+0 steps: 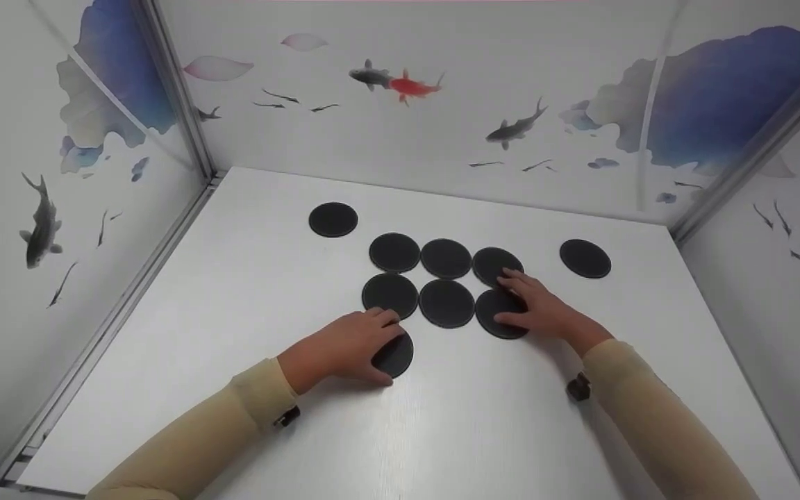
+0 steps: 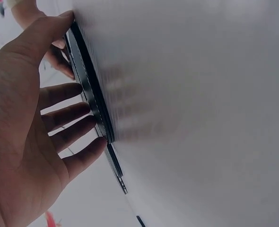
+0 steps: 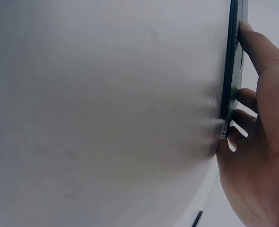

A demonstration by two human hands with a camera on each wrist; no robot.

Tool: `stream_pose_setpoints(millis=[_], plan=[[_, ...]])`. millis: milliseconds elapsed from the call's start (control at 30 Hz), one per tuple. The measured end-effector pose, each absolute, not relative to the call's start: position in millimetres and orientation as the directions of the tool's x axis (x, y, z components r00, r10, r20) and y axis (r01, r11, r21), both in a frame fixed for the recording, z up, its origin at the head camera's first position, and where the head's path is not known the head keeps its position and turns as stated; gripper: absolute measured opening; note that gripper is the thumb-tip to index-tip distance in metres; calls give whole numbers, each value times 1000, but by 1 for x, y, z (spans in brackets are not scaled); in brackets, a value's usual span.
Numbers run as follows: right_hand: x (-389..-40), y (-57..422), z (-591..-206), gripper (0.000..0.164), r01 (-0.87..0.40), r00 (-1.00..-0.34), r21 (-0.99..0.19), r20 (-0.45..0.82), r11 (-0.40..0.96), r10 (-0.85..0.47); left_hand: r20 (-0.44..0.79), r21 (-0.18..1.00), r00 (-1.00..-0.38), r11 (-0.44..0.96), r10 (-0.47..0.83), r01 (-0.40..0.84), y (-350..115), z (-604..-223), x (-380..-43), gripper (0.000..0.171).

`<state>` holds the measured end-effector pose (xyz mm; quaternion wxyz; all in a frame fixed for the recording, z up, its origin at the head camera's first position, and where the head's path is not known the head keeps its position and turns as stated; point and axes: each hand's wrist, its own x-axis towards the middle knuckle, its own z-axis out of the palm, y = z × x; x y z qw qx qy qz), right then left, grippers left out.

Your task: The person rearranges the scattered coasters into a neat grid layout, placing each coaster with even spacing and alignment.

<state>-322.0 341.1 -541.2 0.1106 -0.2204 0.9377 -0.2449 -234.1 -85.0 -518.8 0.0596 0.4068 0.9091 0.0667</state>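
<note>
Several round black coasters with stitched rims lie flat on the white table. My left hand point(image 1: 355, 347) holds the nearest coaster point(image 1: 400, 353) by its edges, thumb at the near side and fingers at the far side. Its fingertips also reach the lower-left coaster point(image 1: 387, 292) of the two-row group. In the left wrist view this hand point(image 2: 26, 118) spans the coaster point(image 2: 88, 78), seen edge-on. My right hand point(image 1: 542, 305) rests with its thumb on the lower-right coaster point(image 1: 492, 316) and its fingers on the upper-right coaster point(image 1: 492, 262). The right wrist view shows this hand point(image 3: 267, 123) touching the coasters' edges.
Between the hands lie a lower-middle coaster point(image 1: 447, 303), an upper-middle coaster point(image 1: 446, 258) and an upper-left coaster point(image 1: 394, 252). Single coasters lie apart at the far left point(image 1: 333, 219) and far right point(image 1: 585, 258). Fish-printed panels point(image 1: 442, 139) wall the table point(image 1: 261, 208).
</note>
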Motion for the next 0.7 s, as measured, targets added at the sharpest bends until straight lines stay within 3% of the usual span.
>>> stream_pose_setpoints(millis=[700], plan=[[-323, 341, -542, 94, -350, -879, -510, -110, 786, -463, -61, 179, -658, 657, 751, 733, -85, -521, -237, 82]])
